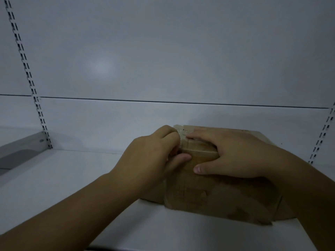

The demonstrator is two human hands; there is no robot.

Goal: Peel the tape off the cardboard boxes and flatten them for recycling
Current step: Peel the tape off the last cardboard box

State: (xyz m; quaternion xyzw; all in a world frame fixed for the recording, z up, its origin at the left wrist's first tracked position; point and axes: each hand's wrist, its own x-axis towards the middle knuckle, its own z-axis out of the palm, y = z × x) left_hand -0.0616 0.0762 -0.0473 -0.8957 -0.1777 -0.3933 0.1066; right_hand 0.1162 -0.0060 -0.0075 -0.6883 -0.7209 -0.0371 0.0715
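Observation:
A brown cardboard box [208, 198] stands on a white shelf [54, 178], right of centre. A strip of glossy tape [192, 145] runs over its top left corner and down the near face. My left hand [154, 153] sits at the box's left top edge with its fingers curled, pinching at the tape there. My right hand [233, 153] lies on top of the box with fingers spread and the thumb down on the near face, holding it steady. The light is dim and the tape edge under my fingers is hidden.
A white back panel [163, 60] rises behind the shelf. Slotted metal uprights stand at the left [27, 73] and right [324, 131]. A grey shelf bracket [21, 147] juts out at the far left. The shelf's front edge [108, 248] runs along the bottom.

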